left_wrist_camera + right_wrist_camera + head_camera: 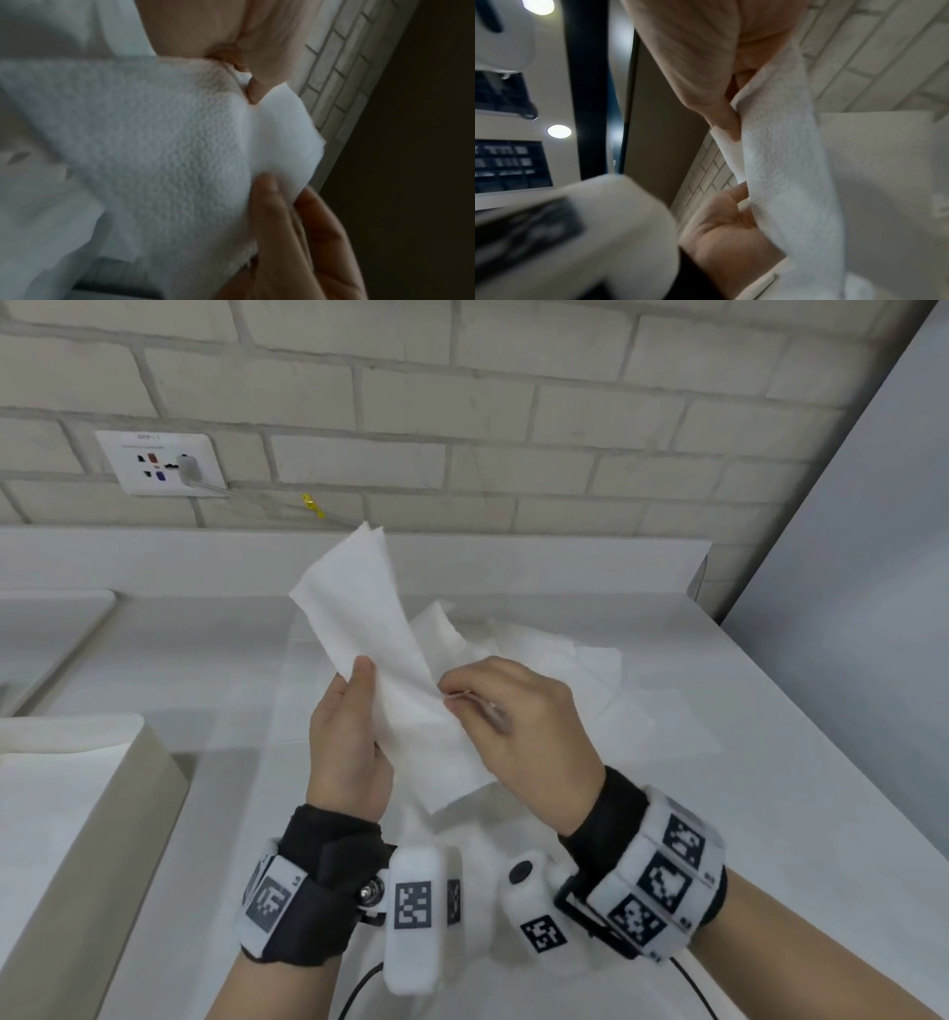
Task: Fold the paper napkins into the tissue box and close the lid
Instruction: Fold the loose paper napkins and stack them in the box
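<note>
I hold one white paper napkin (367, 618) up above the counter with both hands; it is partly folded and stands tilted to the upper left. My left hand (369, 706) grips its lower left edge, thumb on the front. My right hand (451, 698) pinches the napkin's right edge between thumb and fingertips. Several more loose napkins (544, 660) lie spread on the counter behind my hands. The left wrist view shows the embossed napkin (180, 154) pressed by my left fingers (270, 205). In the right wrist view the napkin (782, 166) hangs from my right thumb (721, 113).
A beige-sided box with a white top (87, 819) stands at the left edge. On the brick wall is a socket with a plug (164, 464) and a cable with a yellow tie (314, 506). A grey panel (847, 557) bounds the white counter (744, 788) on the right.
</note>
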A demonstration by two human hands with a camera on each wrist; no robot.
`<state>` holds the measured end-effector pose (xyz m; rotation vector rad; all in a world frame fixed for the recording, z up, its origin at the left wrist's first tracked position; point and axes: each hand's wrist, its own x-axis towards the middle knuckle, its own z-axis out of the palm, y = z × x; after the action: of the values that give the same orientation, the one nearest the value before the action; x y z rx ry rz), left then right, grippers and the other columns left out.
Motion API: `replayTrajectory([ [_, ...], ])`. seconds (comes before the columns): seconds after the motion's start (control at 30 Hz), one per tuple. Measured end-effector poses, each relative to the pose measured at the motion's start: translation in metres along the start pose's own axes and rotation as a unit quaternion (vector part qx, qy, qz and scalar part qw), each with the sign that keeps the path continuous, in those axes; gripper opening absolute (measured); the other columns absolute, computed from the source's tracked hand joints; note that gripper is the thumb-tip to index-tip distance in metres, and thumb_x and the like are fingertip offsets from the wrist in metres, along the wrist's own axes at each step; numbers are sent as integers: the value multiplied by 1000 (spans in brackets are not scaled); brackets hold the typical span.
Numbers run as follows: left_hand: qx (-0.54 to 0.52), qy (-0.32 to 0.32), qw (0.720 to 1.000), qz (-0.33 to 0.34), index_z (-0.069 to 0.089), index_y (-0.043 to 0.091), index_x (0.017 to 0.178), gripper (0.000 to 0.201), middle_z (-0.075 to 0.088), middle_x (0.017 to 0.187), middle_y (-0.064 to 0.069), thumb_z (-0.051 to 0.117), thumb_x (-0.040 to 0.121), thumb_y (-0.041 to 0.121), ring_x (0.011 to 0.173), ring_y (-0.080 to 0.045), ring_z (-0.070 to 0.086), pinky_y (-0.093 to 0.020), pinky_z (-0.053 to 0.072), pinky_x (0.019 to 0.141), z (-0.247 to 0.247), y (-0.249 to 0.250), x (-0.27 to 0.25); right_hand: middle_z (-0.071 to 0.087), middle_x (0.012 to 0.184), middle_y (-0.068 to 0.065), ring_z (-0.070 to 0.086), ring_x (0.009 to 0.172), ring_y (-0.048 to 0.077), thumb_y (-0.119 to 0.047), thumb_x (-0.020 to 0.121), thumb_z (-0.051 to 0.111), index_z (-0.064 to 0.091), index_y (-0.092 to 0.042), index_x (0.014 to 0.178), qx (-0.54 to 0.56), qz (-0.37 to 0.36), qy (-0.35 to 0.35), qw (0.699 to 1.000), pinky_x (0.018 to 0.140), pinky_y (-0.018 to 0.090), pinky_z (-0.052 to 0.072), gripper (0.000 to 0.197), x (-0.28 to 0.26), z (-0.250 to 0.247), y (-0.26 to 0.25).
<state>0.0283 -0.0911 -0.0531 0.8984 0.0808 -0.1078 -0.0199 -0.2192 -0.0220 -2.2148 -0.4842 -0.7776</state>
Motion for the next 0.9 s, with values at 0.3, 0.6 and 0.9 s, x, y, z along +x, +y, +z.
replayTrajectory([
  [0.3,-86,-65,994,18,58,27,82,8,58,72,8,62,81,33,67,-9,57,-23,48,59,-15,-4,3,65,86,14,63,77,23,10,77,50,71,-1,89,-47,-122,1,991,60,31,54,26,-24,13,-19],
  [0.6,-208,-89,974,-6,70,24,59,12,68,71,7,63,68,27,79,-15,65,-32,51,83,-34,4,9,66,82,-8,60,78,5,-10,76,66,70,-8,90,138,130,17,982,69,12,46,15,-17,-1,-14],
  [0.9,62,-12,998,-11,61,6,78,14,61,90,-10,56,65,3,89,-28,58,-32,46,74,-20,-1,2,49,80,-16,46,66,1,-19,91,56,56,-15,105,16,184,-141,973,62,10,36,15,-12,-7,4],
])
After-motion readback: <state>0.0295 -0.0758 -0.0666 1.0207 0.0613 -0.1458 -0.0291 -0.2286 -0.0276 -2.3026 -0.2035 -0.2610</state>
